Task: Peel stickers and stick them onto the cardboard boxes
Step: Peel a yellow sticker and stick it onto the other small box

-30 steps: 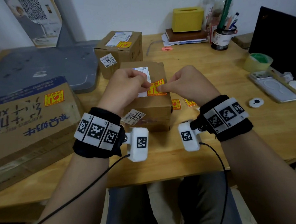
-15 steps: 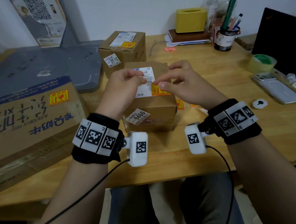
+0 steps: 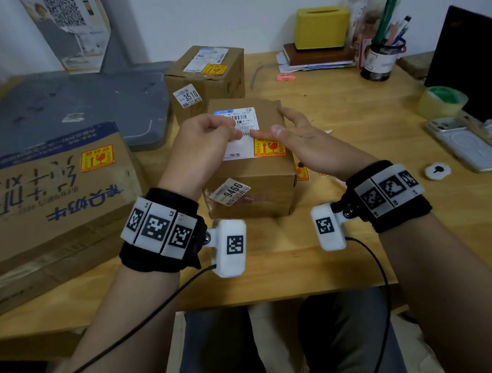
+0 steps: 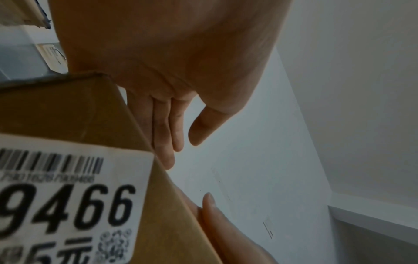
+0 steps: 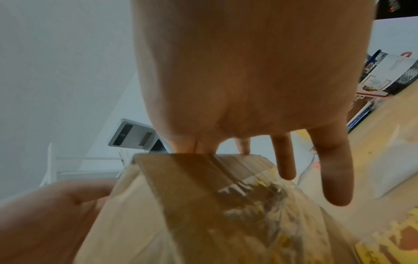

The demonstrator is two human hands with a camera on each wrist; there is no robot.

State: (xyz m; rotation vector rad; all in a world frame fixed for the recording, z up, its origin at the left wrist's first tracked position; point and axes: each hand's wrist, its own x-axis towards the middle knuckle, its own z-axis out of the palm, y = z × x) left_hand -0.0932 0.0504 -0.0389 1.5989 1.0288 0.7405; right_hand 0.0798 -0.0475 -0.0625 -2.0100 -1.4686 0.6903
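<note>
The middle cardboard box point(image 3: 249, 171) stands in front of me on the wooden table. A yellow-and-red fragile sticker point(image 3: 269, 147) lies flat on its top, beside a white shipping label point(image 3: 240, 146). My left hand point(image 3: 230, 132) hovers at the box's left top, fingertips on the white label, holding nothing. My right hand point(image 3: 281, 119) is spread over the right half of the top, fingers straight. The left wrist view shows my left hand point(image 4: 176, 142) with straight fingers along the box point(image 4: 79, 116). The right wrist view shows my right hand point(image 5: 294, 169) above the box point(image 5: 192, 178).
Loose stickers point(image 3: 302, 172) lie on the table right of the box. A smaller box point(image 3: 205, 81) behind and a big box point(image 3: 49, 185) at left each carry a yellow sticker. Phone point(image 3: 466, 150), tape roll point(image 3: 441, 101), pen cup point(image 3: 380, 60) and dark screen point(image 3: 475, 62) stand at right.
Both hands pinched the sticker and lowered it onto the box top. Now it lies stuck there, my right hand has let go and spread its fingers, and my left fingers have loosened.
</note>
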